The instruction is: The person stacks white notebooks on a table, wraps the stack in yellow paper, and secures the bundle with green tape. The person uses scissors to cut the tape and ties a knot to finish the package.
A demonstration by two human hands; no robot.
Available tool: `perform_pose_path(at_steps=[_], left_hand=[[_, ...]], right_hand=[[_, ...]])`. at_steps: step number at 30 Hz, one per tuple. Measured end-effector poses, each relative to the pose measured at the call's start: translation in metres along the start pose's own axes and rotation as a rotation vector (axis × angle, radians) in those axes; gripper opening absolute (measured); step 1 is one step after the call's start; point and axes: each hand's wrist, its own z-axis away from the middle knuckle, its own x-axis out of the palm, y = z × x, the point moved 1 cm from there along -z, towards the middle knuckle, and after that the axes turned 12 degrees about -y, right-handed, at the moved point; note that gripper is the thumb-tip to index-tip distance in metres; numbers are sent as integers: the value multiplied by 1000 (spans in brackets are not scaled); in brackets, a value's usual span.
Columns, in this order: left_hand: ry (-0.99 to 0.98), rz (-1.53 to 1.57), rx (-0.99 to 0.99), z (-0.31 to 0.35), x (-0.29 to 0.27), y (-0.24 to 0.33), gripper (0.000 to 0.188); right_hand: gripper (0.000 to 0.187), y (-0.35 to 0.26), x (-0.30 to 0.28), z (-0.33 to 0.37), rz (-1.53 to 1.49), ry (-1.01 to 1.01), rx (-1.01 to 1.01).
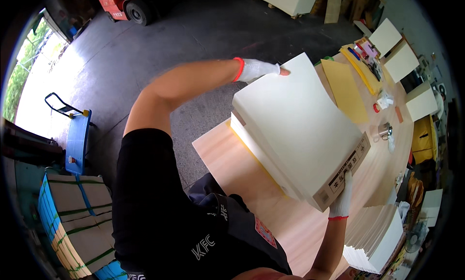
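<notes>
White paperboard sheet [305,125] over wood-grain table [223,159] likely flexes; left hand [261,70], right hand [342,198] fingers closed on opposite edges, hold there

Shows as a broad white sheet [300,120], four-cornered, plain and smooth on top, with long sides appearing curved in this wide view. Held at two opposite ends, far and near right. Bears a brown strip [334,183] along the near right end, printed with dark characters and boxed panels. Lies slantwise over a pile of white layers [256,147], visible as a pale, thick edge along the left side. Unclear whether resting flat on those layers or raised slightly off them. Placed, pile included, above a pale wood-grain table [227,156].
</notes>
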Motion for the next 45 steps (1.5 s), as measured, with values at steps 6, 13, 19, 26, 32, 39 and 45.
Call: perform_pose_path(at_steps=[6, 13, 19, 26, 32, 39, 45], left_hand=[[-134, 191, 104, -36, -33, -55, 62], [-229, 173, 69, -37, -52, -65, 57], [-264, 33, 34, -43, -55, -63, 67], [-15, -524, -2, -31, -41, -46, 88], [-159, -24, 95, -33, -36, -64, 59], [-65, -80, 114, -56, -48, -71, 60], [-92, -137, 130, -59, -55, -74, 61]], right_hand=[[66, 25, -7, -14, 13, -13, 70], [67, 32, -12, -16, 0, -3, 61], [64, 38, -15, -18, -34, -6, 16], [61, 32, -5, -14, 1, 2, -34], [69, 37, 4, -7, -91, 8, -34], [63, 46, 12, 0, -253, 181, -77], [69, 50, 14, 8, -140, 417, 33]])
